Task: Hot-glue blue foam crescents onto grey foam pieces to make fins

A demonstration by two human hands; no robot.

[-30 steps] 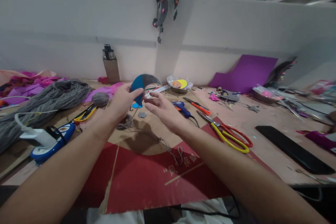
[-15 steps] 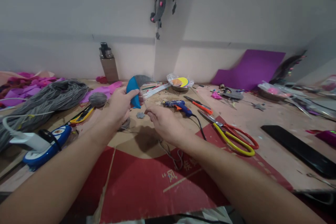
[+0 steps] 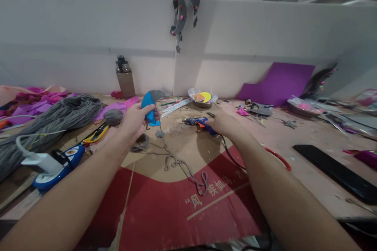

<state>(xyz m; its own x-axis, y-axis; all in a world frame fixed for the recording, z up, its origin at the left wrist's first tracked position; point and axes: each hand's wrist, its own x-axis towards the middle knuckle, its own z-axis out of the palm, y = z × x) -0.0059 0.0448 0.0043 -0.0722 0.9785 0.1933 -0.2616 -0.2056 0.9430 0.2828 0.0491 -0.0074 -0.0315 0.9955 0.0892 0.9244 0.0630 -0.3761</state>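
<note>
My left hand [image 3: 141, 115] is closed around a blue and grey felt crescent [image 3: 148, 103], pinching it between thumb and fingers. Grey yarn [image 3: 176, 160] hangs from the crescent and trails in loops over the cardboard. A small grey felt piece [image 3: 160, 134] lies just beneath. On the right, my right hand [image 3: 225, 124] is closed at the handle of a blue glue gun [image 3: 196, 120], which lies with its nozzle to the left. My hand and forearm hide most of the scissors [image 3: 278, 157] and of an orange utility knife.
Grey yarn hanks [image 3: 61, 119], a yarn ball [image 3: 113, 117], a yellow cutter [image 3: 96, 132] and a blue power strip [image 3: 59, 172] are at left. A bowl [image 3: 203, 103] stands at the back. A black slab [image 3: 332, 170] lies at right; the glue gun's cord [image 3: 231, 156] runs toward me.
My right hand has let go of the yarn and moved right onto the glue gun's handle. The yarn now hangs slack. My left hand still holds the crescent.
</note>
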